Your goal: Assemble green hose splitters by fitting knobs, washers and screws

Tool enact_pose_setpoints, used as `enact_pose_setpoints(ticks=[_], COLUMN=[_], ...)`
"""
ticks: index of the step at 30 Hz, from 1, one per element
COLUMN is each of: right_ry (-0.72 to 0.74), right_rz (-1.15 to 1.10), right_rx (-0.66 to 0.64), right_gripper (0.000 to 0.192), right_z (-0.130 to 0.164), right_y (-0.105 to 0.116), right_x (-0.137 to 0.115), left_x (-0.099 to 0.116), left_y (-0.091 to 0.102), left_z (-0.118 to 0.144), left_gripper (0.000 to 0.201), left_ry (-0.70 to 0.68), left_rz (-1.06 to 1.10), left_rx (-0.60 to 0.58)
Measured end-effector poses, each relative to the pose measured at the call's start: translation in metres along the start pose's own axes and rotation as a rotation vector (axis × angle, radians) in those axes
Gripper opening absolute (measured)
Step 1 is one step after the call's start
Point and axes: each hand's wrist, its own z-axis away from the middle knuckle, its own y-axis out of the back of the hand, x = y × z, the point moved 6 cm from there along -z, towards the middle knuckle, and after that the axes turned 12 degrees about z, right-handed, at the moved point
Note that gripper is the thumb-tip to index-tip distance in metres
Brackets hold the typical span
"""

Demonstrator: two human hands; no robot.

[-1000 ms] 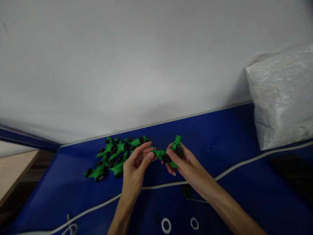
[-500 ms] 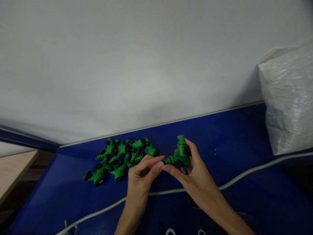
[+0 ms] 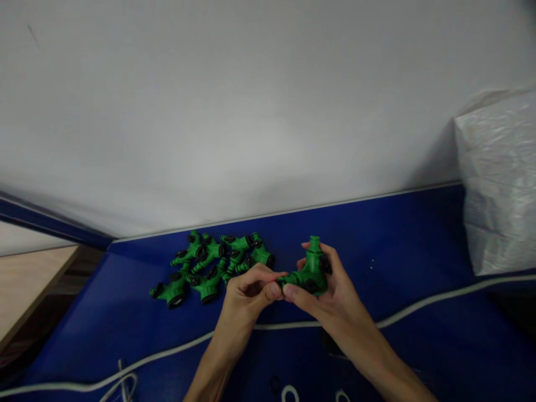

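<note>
My right hand (image 3: 330, 296) grips a green Y-shaped hose splitter (image 3: 310, 272) with black knobs, held above the blue table top (image 3: 389, 245). My left hand (image 3: 250, 291) pinches the tip of the splitter's left branch between thumb and forefinger. Just left of my hands lies a pile of several like green splitters (image 3: 209, 267) on the blue surface.
A white cord (image 3: 435, 300) runs across the table below my hands. White rings (image 3: 288, 394) and a small black ring (image 3: 274, 385) lie at the near edge. A white plastic bag (image 3: 498, 178) stands at the right. A white wall rises behind; a wooden surface (image 3: 29, 285) sits at the left.
Both hands have drawn closer together on the splitter, which has turned so one outlet stands upright. The left fingers have closed onto its left branch. The view shifted slightly.
</note>
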Motion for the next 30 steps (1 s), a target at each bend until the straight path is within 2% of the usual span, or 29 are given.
enact_pose_setpoints(ticks=[9,12,15,19,24,30], right_ry=[-0.037,0.006,0.037,0.054,0.022,0.016], right_rz=[-0.018,-0.020,-0.007,-0.008,-0.025,-0.020], right_rx=[-0.123,-0.093,-0.050,-0.048,-0.138,-0.225], right_gripper=[0.071,0.071,0.073,0.074,0.070,0.067], right_z=[0.001,-0.001,-0.003,-0.003,-0.002,-0.001], right_y=[-0.004,-0.004,-0.001,0.000,-0.003,-0.004], right_x=[0.003,0.002,0.001,0.000,0.000,-0.001], left_x=[0.009,0.010,0.010,0.011,0.009,0.001], left_y=[-0.001,-0.002,-0.005,-0.009,-0.007,-0.006], left_z=[0.006,0.009,0.009,0.007,0.007,0.010], left_gripper=[0.021,0.029,0.034,0.033,0.027,0.030], left_ry=[-0.007,-0.003,0.010,0.010,0.013,0.095], left_rz=[-0.073,-0.113,-0.129,-0.113,-0.056,0.056], left_rx=[0.058,0.095,0.085,0.083,0.062,0.023])
